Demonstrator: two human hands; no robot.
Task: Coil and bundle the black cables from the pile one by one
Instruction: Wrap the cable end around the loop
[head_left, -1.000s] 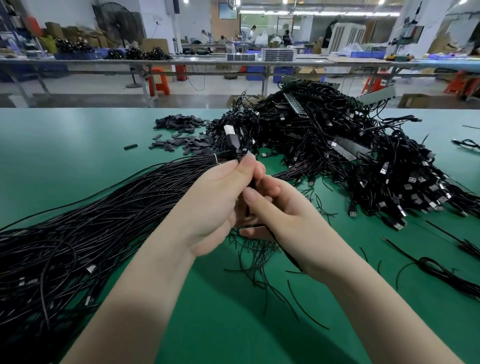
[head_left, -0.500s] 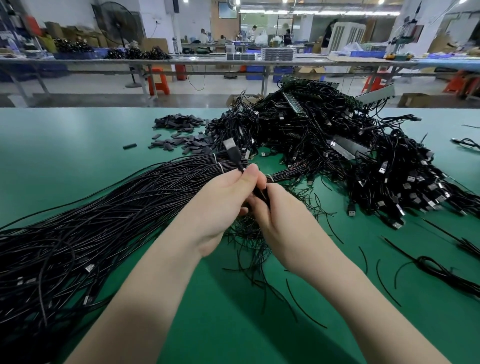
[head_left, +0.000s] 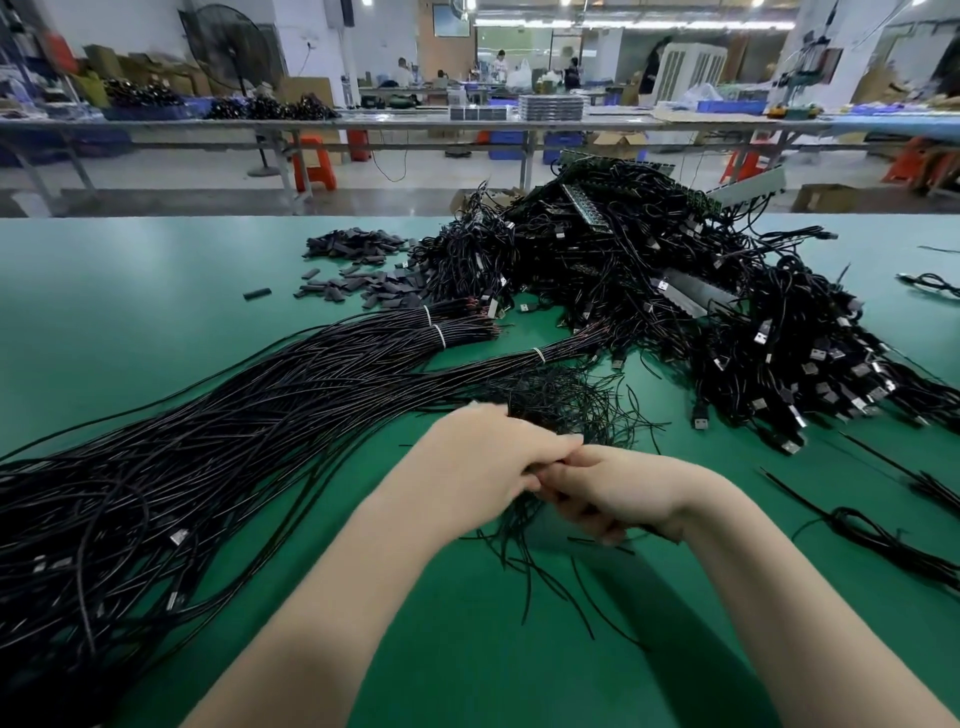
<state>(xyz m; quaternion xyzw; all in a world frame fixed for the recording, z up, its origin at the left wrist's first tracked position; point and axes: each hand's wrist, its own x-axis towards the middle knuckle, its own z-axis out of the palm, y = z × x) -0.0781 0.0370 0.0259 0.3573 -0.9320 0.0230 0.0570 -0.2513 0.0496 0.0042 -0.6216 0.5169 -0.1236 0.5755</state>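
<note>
From the head camera: left hand (head_left: 483, 457) and right hand (head_left: 628, 493) meet knuckle to knuckle low over the bench (head_left: 130, 291), each grip curled around one thin black cable (head_left: 511, 525), likely to keep its loops tight. The pile (head_left: 727, 322) sits at one o'clock, within reach.

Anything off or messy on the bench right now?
Nothing damaged. Loose thin black strands lie scattered on the green mat under both hands, left hand and right hand. One small black sleeve sits apart from its heap.
</note>
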